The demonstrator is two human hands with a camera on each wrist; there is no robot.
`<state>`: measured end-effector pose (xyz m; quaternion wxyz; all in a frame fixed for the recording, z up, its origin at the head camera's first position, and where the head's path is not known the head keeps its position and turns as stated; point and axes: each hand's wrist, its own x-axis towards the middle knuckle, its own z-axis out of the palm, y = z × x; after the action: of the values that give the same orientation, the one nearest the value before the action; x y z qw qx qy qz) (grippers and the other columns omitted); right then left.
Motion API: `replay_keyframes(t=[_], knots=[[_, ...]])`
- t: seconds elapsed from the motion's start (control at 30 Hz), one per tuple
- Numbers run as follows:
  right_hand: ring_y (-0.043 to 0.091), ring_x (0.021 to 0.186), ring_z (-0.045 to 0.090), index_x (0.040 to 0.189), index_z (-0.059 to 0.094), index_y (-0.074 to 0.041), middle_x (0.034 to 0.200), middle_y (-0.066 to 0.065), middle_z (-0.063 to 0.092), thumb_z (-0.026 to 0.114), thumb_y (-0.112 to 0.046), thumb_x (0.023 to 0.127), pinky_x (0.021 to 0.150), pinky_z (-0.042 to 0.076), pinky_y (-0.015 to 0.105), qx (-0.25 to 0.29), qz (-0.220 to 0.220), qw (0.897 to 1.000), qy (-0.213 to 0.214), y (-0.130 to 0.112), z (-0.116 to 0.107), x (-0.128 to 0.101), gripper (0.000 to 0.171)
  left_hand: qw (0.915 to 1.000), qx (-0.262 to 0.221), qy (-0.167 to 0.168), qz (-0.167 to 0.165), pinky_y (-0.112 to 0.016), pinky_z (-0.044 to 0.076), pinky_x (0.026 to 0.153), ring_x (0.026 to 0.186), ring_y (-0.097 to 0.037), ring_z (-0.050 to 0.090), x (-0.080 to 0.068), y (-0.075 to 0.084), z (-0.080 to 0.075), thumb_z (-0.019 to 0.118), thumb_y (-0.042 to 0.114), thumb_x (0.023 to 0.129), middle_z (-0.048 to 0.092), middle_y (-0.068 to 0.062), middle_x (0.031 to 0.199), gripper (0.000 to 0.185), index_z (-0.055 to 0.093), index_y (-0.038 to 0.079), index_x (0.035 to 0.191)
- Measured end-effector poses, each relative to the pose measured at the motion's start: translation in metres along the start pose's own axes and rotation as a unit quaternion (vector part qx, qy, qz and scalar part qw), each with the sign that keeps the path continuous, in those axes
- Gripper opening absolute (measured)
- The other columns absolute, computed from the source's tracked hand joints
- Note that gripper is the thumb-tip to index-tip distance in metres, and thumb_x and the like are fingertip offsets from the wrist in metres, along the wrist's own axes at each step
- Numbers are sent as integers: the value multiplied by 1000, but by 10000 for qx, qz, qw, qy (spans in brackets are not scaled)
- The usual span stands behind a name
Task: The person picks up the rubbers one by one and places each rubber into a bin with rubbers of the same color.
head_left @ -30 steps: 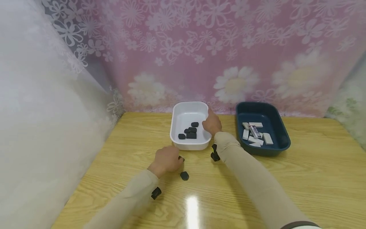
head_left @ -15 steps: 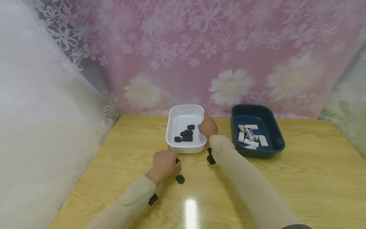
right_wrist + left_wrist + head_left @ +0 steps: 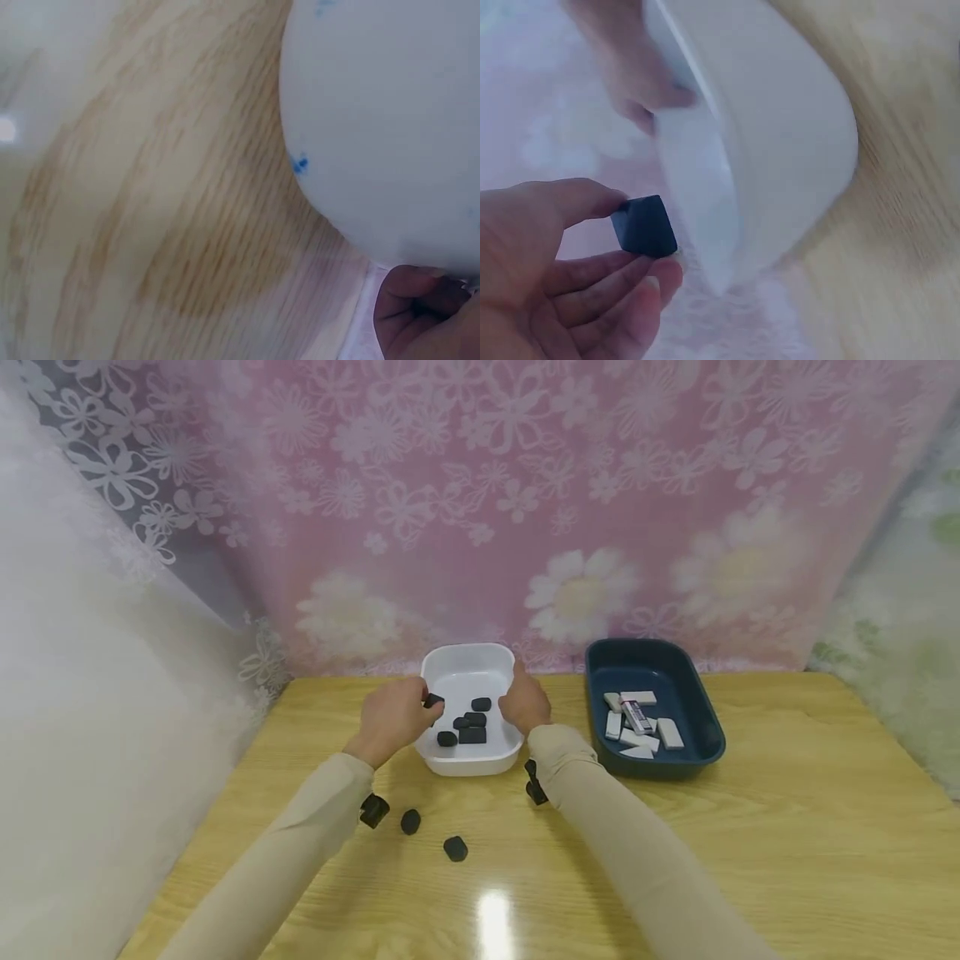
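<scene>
In the head view my left hand (image 3: pixel 396 714) is at the left rim of the white tub (image 3: pixel 468 766). Its thumb and fingertips pinch a small black eraser (image 3: pixel 645 226), held beside the tub's wall in the left wrist view. Opposite, my right hand (image 3: pixel 527 702) grips the tub's right rim, with the thumb on the inner side; its curled fingers (image 3: pixel 409 296) show under the rim in the right wrist view. Several black erasers (image 3: pixel 472 736) lie inside the tub. Two more black pieces, one nearer the left wrist (image 3: pixel 410 822) and one further right (image 3: pixel 455 849), lie on the table.
A dark blue tub (image 3: pixel 693 767) stands to the right, with several white erasers (image 3: pixel 670 734) in it, one in a printed sleeve. Behind both tubs hangs a pink flowered curtain (image 3: pixel 450 568). The wooden table (image 3: pixel 787 843) extends to the front and right.
My left hand has risen from the table in front of the white tub to its left rim, carrying a black eraser. My right hand keeps its grip. The head view has shifted slightly.
</scene>
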<state>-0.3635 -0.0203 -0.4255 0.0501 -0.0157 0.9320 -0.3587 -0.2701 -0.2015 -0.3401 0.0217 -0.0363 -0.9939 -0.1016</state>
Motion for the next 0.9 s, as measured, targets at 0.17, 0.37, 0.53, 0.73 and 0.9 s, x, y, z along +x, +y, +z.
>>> replay_keyframes(t=[0.17,0.37,0.53,0.73,0.9], knots=[[36,97,61,149,24,-6,120,21,59,63,-7,85,79,50,47,-160,80,9998,59,-2,4,-2,75,9994,44,-315,-134,-31,38,46,54,-18,53,29,-9,20,61,33,92,57,-1,62,31,57,11,70],[35,96,61,148,25,-7,118,21,59,63,-6,84,79,50,46,-165,148,9997,88,-2,4,-2,74,9970,756,-151,-77,-39,47,52,60,-23,60,52,-5,44,65,32,90,61,-5,68,27,62,9,76],[34,94,61,146,28,-8,116,19,61,64,-7,83,77,51,46,-245,158,9995,137,-3,5,-4,72,9902,1309,-459,188,-41,50,57,69,-26,64,61,6,57,65,26,90,65,-7,81,17,69,9,89],[33,91,63,146,29,-7,113,19,62,64,-8,84,74,51,46,-397,126,9990,130,-3,9,-5,72,9870,1429,-729,-70,-39,49,57,70,-24,63,64,12,68,64,20,89,65,-7,80,12,68,9,88],[32,89,63,145,31,-8,111,18,63,65,-8,84,72,52,46,-444,122,9985,279,-2,8,-2,69,9823,1700,-785,-90,-37,47,56,70,-23,63,68,18,71,58,16,93,65,-7,79,15,69,8,86]])
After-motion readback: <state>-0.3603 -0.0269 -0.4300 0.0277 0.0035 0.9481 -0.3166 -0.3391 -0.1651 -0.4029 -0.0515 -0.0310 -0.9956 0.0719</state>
